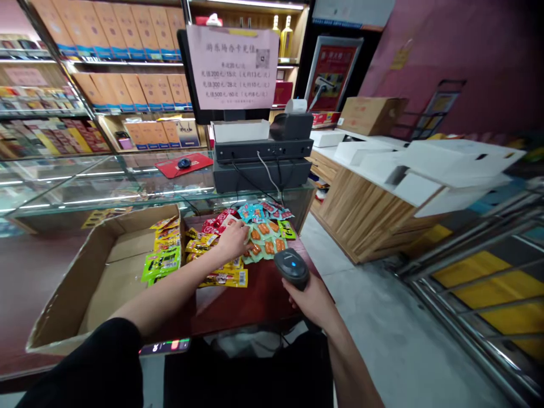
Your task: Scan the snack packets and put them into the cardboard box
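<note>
My left hand (233,240) reaches over the snack packets, its fingers bent at the left edge of the pale green sausage packs (268,245); what the fingertips hold, if anything, is hidden. In my right hand (312,297) is a dark barcode scanner (292,267) with a blue light, just right of those packs. Yellow packets (225,278) lie below my left hand. Red packets (220,220) and blue packets (251,212) are beyond it. A green packet (287,229) rests at the right. The cardboard tray (70,283) holds more yellow packets and green packets (161,262) along its right side.
Beyond the snacks, a black register base (261,174) carries a monitor with a paper notice (233,68) and a receipt printer (293,126). A glass counter (106,175) stands behind the tray. At right are a wooden cabinet (365,209) and metal rails (463,334).
</note>
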Available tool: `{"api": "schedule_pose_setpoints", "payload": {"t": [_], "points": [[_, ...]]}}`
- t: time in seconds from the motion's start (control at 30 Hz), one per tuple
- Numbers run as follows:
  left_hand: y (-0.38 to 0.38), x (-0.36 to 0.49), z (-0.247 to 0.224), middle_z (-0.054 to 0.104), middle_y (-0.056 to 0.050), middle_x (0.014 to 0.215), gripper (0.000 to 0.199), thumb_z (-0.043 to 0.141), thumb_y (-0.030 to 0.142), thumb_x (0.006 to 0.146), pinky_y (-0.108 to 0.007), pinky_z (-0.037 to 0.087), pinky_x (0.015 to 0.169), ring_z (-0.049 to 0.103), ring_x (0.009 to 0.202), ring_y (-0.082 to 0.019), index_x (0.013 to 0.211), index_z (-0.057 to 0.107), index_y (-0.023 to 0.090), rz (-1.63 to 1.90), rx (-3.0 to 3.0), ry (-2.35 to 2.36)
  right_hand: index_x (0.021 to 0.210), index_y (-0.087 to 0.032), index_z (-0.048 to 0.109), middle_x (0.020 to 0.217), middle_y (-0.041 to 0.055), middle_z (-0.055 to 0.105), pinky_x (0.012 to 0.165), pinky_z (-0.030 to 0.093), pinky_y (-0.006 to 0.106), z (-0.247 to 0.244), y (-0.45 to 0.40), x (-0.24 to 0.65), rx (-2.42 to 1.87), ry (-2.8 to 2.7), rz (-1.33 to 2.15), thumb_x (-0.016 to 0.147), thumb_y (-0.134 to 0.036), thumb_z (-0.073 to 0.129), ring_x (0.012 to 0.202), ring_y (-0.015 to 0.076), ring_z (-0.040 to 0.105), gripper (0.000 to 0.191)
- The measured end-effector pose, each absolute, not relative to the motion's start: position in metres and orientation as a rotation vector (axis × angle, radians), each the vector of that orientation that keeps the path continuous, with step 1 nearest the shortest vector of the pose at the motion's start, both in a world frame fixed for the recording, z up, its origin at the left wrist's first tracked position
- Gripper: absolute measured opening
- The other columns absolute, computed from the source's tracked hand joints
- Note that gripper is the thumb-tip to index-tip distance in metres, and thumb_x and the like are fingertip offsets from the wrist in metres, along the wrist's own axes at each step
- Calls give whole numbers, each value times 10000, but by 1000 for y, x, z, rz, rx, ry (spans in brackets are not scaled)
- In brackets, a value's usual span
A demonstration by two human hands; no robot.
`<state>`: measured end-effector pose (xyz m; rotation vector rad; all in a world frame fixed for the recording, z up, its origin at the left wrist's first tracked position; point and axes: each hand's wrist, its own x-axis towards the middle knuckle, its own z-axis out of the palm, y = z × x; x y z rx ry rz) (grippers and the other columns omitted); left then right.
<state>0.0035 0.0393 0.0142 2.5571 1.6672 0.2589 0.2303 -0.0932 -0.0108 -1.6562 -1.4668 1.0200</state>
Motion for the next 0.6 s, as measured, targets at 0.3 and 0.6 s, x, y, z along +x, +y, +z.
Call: {"api": "schedule_pose_setpoints", "payload": {"t": [0.3, 0.6], "points": [[58, -10, -4, 703, -102, 1062, 402, 660, 237, 724, -325, 463, 922, 633, 1023, -260, 1121, 687, 181, 374, 2368, 1531, 821, -201, 600, 558, 7, 668, 472, 501, 270, -10, -91, 224, -1637, -1512, 1024, 794, -448, 628, 474, 195, 657, 250], [68, -31, 4, 659, 14, 665, 322, 754, 340, 651, -212, 467, 562, 583, 601, -121, 914, 738, 155, 829, 1522, 1393, 806, -207, 588, 547, 0, 657, 485, 494, 280, -7, -91, 219, -1612, -1540, 1011, 796, -461, 630, 470, 196, 648, 257]]}}
